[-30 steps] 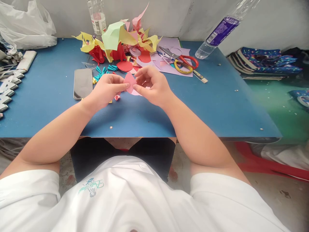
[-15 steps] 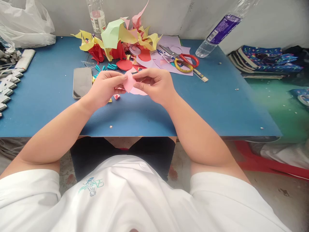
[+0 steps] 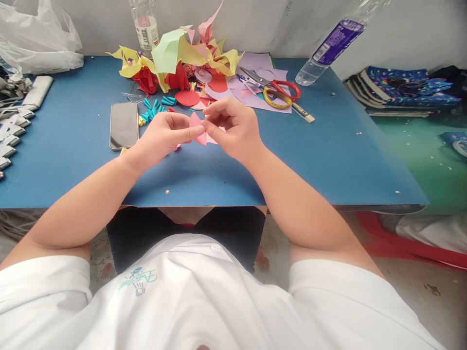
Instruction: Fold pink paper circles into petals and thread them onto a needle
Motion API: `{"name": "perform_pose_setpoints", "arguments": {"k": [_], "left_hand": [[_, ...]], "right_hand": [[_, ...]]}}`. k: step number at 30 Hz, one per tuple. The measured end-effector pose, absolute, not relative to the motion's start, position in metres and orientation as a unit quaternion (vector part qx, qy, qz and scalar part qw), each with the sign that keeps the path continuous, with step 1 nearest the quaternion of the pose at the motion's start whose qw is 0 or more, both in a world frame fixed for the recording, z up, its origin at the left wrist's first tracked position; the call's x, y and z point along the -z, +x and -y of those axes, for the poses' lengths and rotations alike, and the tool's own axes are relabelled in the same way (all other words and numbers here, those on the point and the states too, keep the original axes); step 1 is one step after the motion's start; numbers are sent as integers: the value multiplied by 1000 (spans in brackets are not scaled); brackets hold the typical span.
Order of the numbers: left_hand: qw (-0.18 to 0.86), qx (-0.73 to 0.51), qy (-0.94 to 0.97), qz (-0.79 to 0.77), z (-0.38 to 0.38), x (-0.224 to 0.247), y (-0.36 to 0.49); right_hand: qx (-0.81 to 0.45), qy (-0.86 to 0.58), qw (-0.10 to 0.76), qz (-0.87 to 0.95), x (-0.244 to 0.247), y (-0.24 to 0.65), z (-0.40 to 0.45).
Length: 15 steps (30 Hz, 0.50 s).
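Observation:
Between my hands, above the blue table, is a small piece of pink paper, folded along one edge. My left hand pinches it, thumb laid across its face. The thumb and fingertips of my right hand close on its right edge. Behind my right fingers, another pink paper piece lies partly hidden on the table. Past my left hand sit several rolled teal paper pieces. A phone lies left of that hand.
Crumpled yellow, green and red paper is heaped at the back. Scissors and a cutter knife lie right of it. Plastic bottles stand by the wall. Folded grey-white pieces line the left edge.
The pink paper has been turned and folded in my fingers. My left thumb now lies across it, and my left hand has shifted slightly down, showing more teal rolls.

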State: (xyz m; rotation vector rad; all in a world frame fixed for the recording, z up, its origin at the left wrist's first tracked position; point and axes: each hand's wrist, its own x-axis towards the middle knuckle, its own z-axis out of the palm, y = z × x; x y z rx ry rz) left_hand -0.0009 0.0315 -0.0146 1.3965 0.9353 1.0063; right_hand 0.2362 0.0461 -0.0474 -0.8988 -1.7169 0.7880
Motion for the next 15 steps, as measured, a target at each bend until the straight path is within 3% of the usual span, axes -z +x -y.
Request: {"name": "perform_pose_setpoints", "arguments": {"k": [4,15], "left_hand": [[511,-405,620,-436,-31,17,-1],[542,-431,568,-445,-35,11,-3]], "right_hand": [[-304,-408,498,702,44,235,-41],[-262,-324,469,779,41,240,-49]]}}
